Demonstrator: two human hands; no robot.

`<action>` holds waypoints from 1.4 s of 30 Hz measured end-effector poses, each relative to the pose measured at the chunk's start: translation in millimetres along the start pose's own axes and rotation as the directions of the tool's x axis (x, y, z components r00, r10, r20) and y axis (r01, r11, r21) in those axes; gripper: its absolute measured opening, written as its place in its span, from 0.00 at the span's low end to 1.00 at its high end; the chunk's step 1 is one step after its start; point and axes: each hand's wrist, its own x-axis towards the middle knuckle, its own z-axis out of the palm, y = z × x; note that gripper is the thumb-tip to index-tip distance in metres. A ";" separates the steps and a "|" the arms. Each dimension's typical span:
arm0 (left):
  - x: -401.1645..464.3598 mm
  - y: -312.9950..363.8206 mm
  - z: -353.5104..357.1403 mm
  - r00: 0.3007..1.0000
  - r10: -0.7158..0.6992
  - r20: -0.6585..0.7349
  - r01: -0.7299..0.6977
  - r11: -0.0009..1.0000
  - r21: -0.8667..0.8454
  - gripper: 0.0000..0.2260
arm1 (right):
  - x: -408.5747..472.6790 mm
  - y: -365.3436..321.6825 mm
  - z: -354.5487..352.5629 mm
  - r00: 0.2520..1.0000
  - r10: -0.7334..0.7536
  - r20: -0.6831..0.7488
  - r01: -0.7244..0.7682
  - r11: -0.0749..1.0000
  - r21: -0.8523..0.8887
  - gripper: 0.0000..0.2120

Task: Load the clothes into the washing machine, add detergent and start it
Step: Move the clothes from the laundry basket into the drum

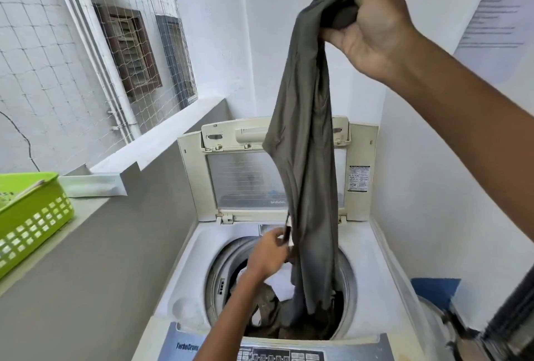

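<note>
A top-loading washing machine point(187, 259) stands below me with its lid point(358, 158) raised upright at the back. My right hand point(372, 25) is held high and grips the top of a long grey garment point(306, 158). The garment hangs straight down, its lower end inside the drum point(219, 271). My left hand point(271, 253) is over the drum's rear left rim and pinches the garment's left edge. Other clothes, dark and white point(278, 285), lie in the drum. No detergent is in view.
A green plastic basket point(31, 216) sits on a grey ledge at left. A netted window opening lies beyond the ledge. White walls close in behind and to the right. The control panel point(277, 353) runs along the machine's front edge. A blue object point(436, 288) sits at lower right.
</note>
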 end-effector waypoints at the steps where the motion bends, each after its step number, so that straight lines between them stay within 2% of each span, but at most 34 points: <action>1: 2.5 2.6 -10.5 0.998 -0.045 -0.045 0.045 0.999 0.005 0.06 | 1.4 0.0 -4.8 0.999 -0.018 -0.029 0.017 0.999 -0.050 0.13; 3: 7.0 7.6 -41.6 0.982 -0.120 -0.145 0.109 0.991 -0.078 0.07 | 4.9 -1.1 -19.2 0.992 -0.061 -0.106 0.042 0.984 -0.173 0.14; 5: 8.1 16.6 -82.2 0.950 -0.139 -0.279 0.090 0.979 -0.180 0.07 | 7.7 -0.7 -37.8 0.977 -0.094 -0.189 0.038 0.959 -0.280 0.15; 8: 7.0 48.7 -141.6 0.884 -0.184 -0.430 0.000 0.919 -0.394 0.08 | 8.0 10.0 -62.0 0.956 -0.114 -0.269 0.000 0.920 -0.391 0.17; 11: 7.2 99.0 -183.4 0.834 -0.163 -0.526 -0.123 0.876 -0.467 0.09 | 5.9 30.8 -77.3 0.940 -0.122 -0.320 -0.070 0.846 -0.529 0.19; 14: 6.1 142.1 -209.1 0.778 -0.153 -0.609 -0.215 0.846 -0.488 0.09 | -2.5 54.1 -89.4 0.932 -0.204 -0.298 -0.073 0.701 -0.709 0.20; 18: 2.6 174.2 -222.9 0.792 -0.059 -0.607 -0.308 0.820 -0.482 0.08 | -23.7 79.6 -91.3 0.943 -0.319 -0.095 0.053 0.427 -0.903 0.26; 20: 0.3 186.8 -219.1 0.835 0.004 -0.550 -0.335 0.797 -0.503 0.10 | -36.3 89.1 -84.0 0.926 -0.376 0.017 0.175 0.390 -0.904 0.26; 23: -6.1 201.9 -206.4 0.868 0.076 -0.491 -0.356 0.783 -0.510 0.11 | -57.1 98.7 -67.6 0.845 -0.516 0.140 0.373 0.382 -0.846 0.24; 26: -14.3 212.9 -195.3 0.821 0.113 -0.560 -0.449 0.733 -0.511 0.12 | -72.6 103.1 -52.5 0.774 -0.604 0.190 0.486 0.374 -0.790 0.24; 30: -18.3 226.2 -184.7 0.750 0.153 -0.643 -0.567 0.650 -0.506 0.07 | -82.8 107.9 -36.7 0.770 -0.607 0.196 0.522 0.424 -0.740 0.24; 32: -15.8 229.6 -180.4 0.728 0.167 -0.665 -0.593 0.640 -0.488 0.07 | -84.9 113.2 -32.3 0.779 -0.603 0.175 0.515 0.455 -0.727 0.24; 34: -12.6 225.7 -172.5 0.726 0.192 -0.661 -0.575 0.697 -0.428 0.06 | -88.5 124.2 -32.0 0.804 -0.568 0.175 0.499 0.485 -0.718 0.23; 37: 1.1 198.5 -150.1 0.806 0.203 -0.556 -0.436 0.839 -0.326 0.03 | -104.8 158.5 -42.0 0.897 -0.388 0.214 0.401 0.507 -0.763 0.21; 40: 17.7 144.8 -113.2 0.866 0.215 -0.452 -0.279 0.957 -0.079 0.04 | -136.1 207.8 -66.3 0.970 -0.046 0.238 0.232 0.454 -0.860 0.19; 41: 21.1 121.9 -98.5 0.880 0.208 -0.426 -0.225 0.974 0.011 0.03 | -147.4 223.7 -76.6 0.964 0.124 0.234 0.164 0.413 -0.896 0.20; 42: 22.0 97.8 -84.3 0.904 0.176 -0.389 -0.157 0.984 0.082 0.04 | -158.0 236.5 -86.9 0.925 0.310 0.221 0.097 0.370 -0.924 0.20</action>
